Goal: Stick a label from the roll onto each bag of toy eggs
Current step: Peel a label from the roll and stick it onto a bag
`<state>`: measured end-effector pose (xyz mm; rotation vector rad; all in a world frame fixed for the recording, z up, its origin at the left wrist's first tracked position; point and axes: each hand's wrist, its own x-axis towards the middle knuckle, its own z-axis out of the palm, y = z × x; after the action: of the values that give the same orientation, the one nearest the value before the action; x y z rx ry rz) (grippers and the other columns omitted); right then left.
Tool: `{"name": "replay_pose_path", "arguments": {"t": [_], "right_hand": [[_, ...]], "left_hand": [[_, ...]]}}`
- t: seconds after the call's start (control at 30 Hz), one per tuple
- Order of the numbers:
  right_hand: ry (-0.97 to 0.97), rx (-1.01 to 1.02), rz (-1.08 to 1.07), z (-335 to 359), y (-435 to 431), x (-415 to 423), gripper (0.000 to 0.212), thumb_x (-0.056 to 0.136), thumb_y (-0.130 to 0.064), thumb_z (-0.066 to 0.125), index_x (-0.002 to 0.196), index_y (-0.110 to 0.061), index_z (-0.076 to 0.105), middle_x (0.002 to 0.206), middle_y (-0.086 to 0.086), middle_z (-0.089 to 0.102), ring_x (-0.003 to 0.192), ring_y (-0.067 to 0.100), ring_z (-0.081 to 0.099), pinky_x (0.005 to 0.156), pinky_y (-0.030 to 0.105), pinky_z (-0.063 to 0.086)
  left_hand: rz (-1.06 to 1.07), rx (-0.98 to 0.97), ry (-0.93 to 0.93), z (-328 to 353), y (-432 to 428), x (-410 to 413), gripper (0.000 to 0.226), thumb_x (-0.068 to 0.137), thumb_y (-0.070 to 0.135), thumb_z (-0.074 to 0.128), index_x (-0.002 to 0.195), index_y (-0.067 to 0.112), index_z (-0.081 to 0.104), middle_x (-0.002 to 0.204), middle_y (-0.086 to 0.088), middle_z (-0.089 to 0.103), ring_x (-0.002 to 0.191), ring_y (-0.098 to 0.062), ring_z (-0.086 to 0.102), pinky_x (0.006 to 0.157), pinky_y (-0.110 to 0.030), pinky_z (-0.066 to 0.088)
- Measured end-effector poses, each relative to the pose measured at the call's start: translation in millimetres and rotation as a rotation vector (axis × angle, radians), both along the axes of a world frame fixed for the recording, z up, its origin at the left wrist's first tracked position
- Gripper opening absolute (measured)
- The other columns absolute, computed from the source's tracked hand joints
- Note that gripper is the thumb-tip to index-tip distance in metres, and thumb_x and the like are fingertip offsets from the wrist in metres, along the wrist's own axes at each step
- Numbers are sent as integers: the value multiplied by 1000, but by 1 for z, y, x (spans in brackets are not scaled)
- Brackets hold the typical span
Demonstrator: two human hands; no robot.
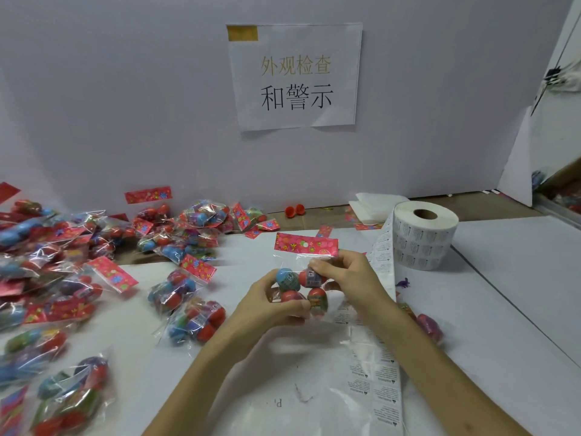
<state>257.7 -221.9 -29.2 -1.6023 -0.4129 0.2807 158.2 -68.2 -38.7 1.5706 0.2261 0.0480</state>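
Head view: bag of toy eggs [298,286], judged light, crinkly, slippery, was held over the table [503,278], left hand [267,306] gripping at seven o'clock, right hand [345,275] pinching at two; firmest hold likely its card header [306,245] at twelve.

wall sign [295,77]: 外观检查 / 和警示 | red egg [309,277] in bag [306,246]: 6+ | roll labels [421,243]: print unreadable

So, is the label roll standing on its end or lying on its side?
Standing on end: the label roll shows its core hole facing up.
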Motion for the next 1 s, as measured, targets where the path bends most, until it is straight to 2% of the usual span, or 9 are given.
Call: {"name": "replay_pose_path", "arguments": {"t": [0.17,0.3,0.43,0.53,0.63,0.77,0.83,0.9,1.0], "right_hand": [[-41,-15,9,0,3,-1,9,91,-23,74,96,-15,73,89,2,75,79,10,70,69,24,58],[-39,11,21,2,1,0,15,90,-20,74,100,-8,73,89,5,75,78,12,69,69,27,55],[-99,-25,75,0,3,-4,6,91,-19,74,94,-14,72,81,-4,74,70,4,69,63,21,53],[-150,-17,124,0,5,-9,6,90,-17,75,88,-23,73,76,-9,74,68,4,69,59,17,53],[-174,-8,141,0,7,-11,11,90,-18,75,89,-29,73,82,-8,75,72,4,69,59,18,53],[-104,-3,89,-1,6,-8,2,92,-20,72,93,-21,73,85,-6,75,76,3,70,63,23,54],[-32,2,84,-1,6,-6,11,94,-23,70,101,-15,72,83,-7,76,77,4,71,64,26,55],[55,37,132,1,5,-7,25,93,-31,71,110,-12,69,92,-1,77,82,11,73,64,27,57],[93,23,236,1,1,-8,42,84,-38,74,120,-17,65,106,7,75,92,22,75,74,33,59]], "left_hand": [[-2,-32,-5,-3,5,2,55,70,16,79,123,14,64,115,-21,70,99,-35,74,80,-39,62],[12,-4,-10,-2,5,3,49,71,19,68,119,13,66,101,-18,74,88,-27,73,79,-34,60],[84,23,12,-2,4,2,34,68,13,65,101,8,68,87,-15,72,74,-22,70,73,-33,61],[157,65,30,-3,4,1,16,82,-1,62,92,9,67,89,-18,70,75,-24,68,72,-36,61],[181,85,54,-2,4,1,17,86,-2,61,95,11,67,88,-15,70,74,-23,68,66,-32,61],[132,72,48,2,4,1,27,83,-4,71,105,11,66,88,-16,70,67,-20,71,60,-28,58],[134,73,48,3,4,2,35,79,-7,76,107,11,65,91,-18,69,68,-22,72,62,-28,59],[140,68,49,4,3,3,38,78,-8,78,106,12,63,98,-19,68,72,-24,72,63,-28,59],[159,24,22,4,1,2,39,78,-9,79,105,13,61,104,-20,68,76,-27,74,63,-28,60]]}}
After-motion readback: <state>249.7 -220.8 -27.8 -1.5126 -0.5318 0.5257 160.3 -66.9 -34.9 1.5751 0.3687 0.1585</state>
